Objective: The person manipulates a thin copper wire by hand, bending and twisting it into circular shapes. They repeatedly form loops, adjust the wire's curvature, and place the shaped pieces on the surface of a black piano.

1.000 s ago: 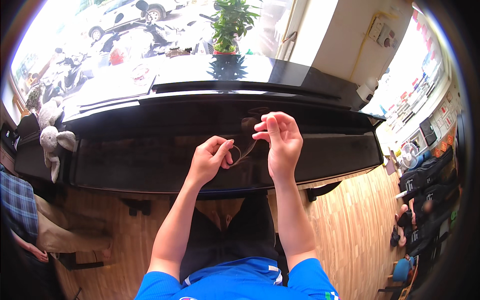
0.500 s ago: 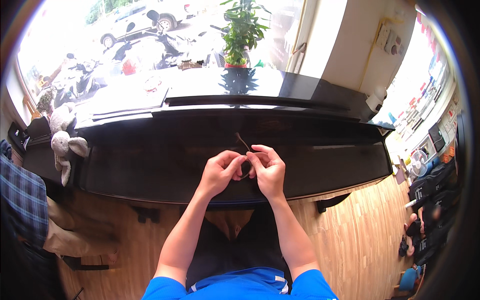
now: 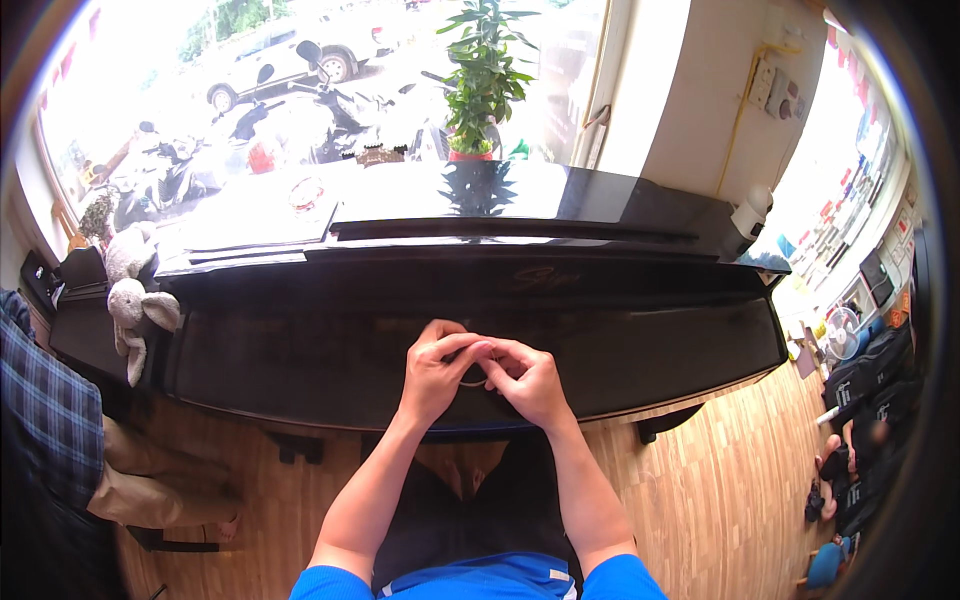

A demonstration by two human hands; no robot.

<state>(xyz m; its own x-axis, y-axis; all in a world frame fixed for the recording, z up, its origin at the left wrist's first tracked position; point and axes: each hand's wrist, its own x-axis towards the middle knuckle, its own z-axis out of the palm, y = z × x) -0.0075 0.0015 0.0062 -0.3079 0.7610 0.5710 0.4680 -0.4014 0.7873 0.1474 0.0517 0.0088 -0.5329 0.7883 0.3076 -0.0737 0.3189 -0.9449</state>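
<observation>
My left hand (image 3: 432, 372) and my right hand (image 3: 530, 380) meet at the fingertips above the closed black lid of an upright piano (image 3: 300, 365). Between them runs a thin, brownish cord-like strip (image 3: 473, 384), of which only a short curved piece shows below the fingers. Both hands are closed in a pinch on it, thumbs and forefingers touching or nearly so. The fingers hide the rest of the strip, so its ends and exact kind cannot be made out.
A potted plant (image 3: 478, 95) stands on the piano top by the window. At the left hangs a grey plush toy (image 3: 132, 300), near a person in a plaid shirt (image 3: 50, 400). Dark bags (image 3: 865, 400) and a small fan (image 3: 842, 325) are at the right.
My hands have come closer together, fingertips now meeting. The strip's free end, which stuck up beyond the fingers, no longer shows. The view has tilted slightly upward.
</observation>
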